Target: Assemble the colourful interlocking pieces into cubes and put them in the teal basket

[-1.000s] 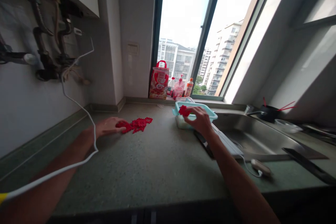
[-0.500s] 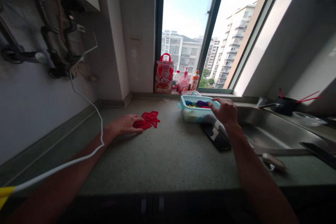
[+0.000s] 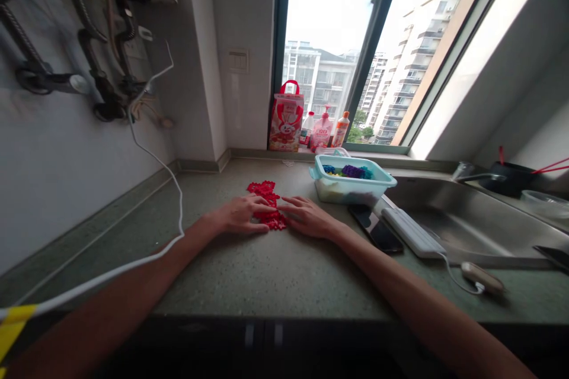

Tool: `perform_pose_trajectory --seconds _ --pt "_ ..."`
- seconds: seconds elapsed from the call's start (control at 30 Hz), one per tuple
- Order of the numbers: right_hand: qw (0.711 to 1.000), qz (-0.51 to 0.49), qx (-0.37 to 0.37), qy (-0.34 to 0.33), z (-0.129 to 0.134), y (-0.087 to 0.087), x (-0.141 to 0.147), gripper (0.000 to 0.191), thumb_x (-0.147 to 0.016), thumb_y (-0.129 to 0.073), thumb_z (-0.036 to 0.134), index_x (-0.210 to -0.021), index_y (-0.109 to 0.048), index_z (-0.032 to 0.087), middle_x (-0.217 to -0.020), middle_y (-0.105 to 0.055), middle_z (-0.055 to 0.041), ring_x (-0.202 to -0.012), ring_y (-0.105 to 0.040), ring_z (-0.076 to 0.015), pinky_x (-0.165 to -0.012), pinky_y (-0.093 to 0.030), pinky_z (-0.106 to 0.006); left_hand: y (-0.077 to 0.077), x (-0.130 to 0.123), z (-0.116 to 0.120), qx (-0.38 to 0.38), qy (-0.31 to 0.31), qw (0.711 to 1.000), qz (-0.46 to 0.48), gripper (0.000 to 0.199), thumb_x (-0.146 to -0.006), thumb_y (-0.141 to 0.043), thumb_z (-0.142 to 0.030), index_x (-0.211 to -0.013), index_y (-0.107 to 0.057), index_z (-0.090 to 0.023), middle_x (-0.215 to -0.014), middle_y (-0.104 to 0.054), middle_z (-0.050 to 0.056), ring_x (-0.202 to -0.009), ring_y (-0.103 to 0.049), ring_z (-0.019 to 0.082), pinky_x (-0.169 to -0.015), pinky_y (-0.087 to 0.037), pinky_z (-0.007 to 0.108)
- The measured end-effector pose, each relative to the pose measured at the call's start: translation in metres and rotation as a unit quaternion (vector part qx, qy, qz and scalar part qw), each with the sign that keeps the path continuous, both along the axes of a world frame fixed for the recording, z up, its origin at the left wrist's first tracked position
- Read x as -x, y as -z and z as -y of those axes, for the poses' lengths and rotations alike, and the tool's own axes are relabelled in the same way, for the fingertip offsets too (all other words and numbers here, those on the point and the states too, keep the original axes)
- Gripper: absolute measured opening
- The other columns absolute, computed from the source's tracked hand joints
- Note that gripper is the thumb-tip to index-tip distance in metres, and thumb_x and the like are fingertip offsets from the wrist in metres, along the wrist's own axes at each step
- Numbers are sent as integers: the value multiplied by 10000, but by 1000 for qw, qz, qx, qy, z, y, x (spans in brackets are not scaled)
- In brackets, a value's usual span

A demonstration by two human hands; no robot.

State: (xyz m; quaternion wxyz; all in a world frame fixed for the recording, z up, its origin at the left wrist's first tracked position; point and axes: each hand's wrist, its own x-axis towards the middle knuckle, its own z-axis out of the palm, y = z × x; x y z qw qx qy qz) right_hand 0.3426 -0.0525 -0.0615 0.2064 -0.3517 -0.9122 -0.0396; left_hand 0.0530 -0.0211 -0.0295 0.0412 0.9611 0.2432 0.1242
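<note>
A small pile of red toothed plastic pieces [image 3: 263, 189] lies on the counter in front of me. My left hand [image 3: 242, 215] rests over its left side, fingers stretched out and touching the pieces. From the right, my right hand [image 3: 309, 217] reaches the same pile with extended fingers, its fingertips close to those of my left. Part of the pile is hidden beneath the fingers. Behind and to the right stands a light-blue plastic box [image 3: 347, 194] without a lid on it, holding purple, blue, teal and yellow pieces.
A black phone [image 3: 376, 229] and a white power strip [image 3: 413, 234] lie between the box and the steel sink [image 3: 466, 225]. A white cable [image 3: 181, 207] hangs across my left forearm. Bottles [image 3: 322, 130] and a red package [image 3: 287, 124] stand by the window.
My right hand has left the box and come left to the red pile. My left hand has shifted slightly right. The red in the box no longer shows; the pile reaches further toward me.
</note>
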Motion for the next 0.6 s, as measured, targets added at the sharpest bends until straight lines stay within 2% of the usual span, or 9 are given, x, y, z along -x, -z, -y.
perform_pose_trajectory --seconds 0.13,0.23,0.4,0.6 --pt "998 -40 17 -38 5 -7 -1 348 -954 -696 332 -1295 -724 269 -1320 -712 -102 -1199 -651 -279 -1060 -512 -461 8 -5 -1 -22 -9 999 26 536 -935 -650 -637 -1379 -693 -339 -1324 -711 66 -1208 -656 284 -1071 -473 390" --pt "997 -65 47 -17 8 -8 1 383 -905 -774 435 -1231 -742 237 -1108 -772 -95 -1039 -706 -255 -952 -555 -388 9 -6 -2 -27 -15 999 26 525 -941 -634 -654 -1343 -712 -325 -1299 -726 63 -1178 -674 275 -1058 -477 385" --pt "995 -72 64 3 9 -6 3 418 -870 -817 466 -1212 -730 243 -1074 -771 -88 -988 -722 -245 -911 -556 -357 10 -8 -2 -35 -15 999 35 413 -991 -606 -564 -1297 -737 -320 -1278 -746 50 -1150 -690 252 -1040 -479 373" --pt "993 -88 72 15 11 -4 7 383 -875 -816 399 -1211 -703 253 -1034 -769 -62 -955 -719 -228 -880 -547 -327 10 -9 -2 -25 -3 997 72 368 -945 -682 -515 -1219 -772 -287 -1214 -776 52 -1129 -704 251 -1051 -481 379"
